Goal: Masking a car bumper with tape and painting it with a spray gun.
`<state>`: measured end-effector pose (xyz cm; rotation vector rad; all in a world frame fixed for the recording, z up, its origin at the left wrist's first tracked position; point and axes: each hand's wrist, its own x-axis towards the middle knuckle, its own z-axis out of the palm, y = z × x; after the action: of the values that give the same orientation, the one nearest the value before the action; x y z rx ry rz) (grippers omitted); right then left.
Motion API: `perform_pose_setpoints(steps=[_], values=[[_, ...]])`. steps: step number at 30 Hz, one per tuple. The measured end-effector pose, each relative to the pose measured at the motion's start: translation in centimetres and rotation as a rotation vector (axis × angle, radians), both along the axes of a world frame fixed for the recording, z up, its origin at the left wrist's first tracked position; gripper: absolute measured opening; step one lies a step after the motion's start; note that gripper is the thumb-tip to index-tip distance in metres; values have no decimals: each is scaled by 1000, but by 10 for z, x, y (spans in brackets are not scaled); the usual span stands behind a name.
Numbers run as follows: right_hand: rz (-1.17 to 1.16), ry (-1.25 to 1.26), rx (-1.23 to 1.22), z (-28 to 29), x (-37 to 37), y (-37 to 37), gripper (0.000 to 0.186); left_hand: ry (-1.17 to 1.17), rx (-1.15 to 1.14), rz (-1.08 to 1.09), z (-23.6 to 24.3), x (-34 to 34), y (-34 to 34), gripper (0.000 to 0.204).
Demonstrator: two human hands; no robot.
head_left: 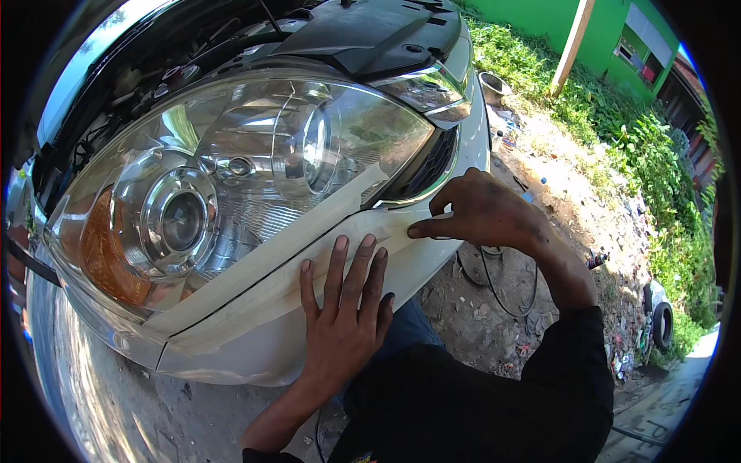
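A large clear car headlight (255, 162) fills the upper left, with an orange part in its near corner. Pale masking tape (262, 270) runs along the lens's lower edge. A second tape strip (255, 312) lies on the white bumper (231, 359), just below the dark seam. My left hand (340, 316) rests flat on this strip and the bumper, fingers spread. At the strip's right end, beside the grille corner, my right hand (486, 212) is curled, thumb and forefinger at the tape. What sits inside its palm is hidden.
The raised hood exposes the engine bay (139, 85) at the upper left. A black hose (509, 309) lies on the littered dirt ground to the right. Beyond are green plants (656, 177), an old tyre (662, 324), a wooden post (573, 46) and a green wall (525, 19).
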<state>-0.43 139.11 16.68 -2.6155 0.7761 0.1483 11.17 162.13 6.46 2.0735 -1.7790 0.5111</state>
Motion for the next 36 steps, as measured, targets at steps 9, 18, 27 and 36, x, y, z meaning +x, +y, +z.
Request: perform_pose_setpoints(steps=[9,18,27,36], values=[[-1,-84,-20,3,-2,-4,59,-12,44,70,-5,4,0,63],[-6,-33,44,-1,5,-6,59,-205,104,174,-15,2,-5,67],[0,-75,68,-17,3,-9,61,-300,116,224,-18,0,-8,74],[-25,-101,60,-32,4,-1,63,-291,131,224,-16,-2,-9,77]])
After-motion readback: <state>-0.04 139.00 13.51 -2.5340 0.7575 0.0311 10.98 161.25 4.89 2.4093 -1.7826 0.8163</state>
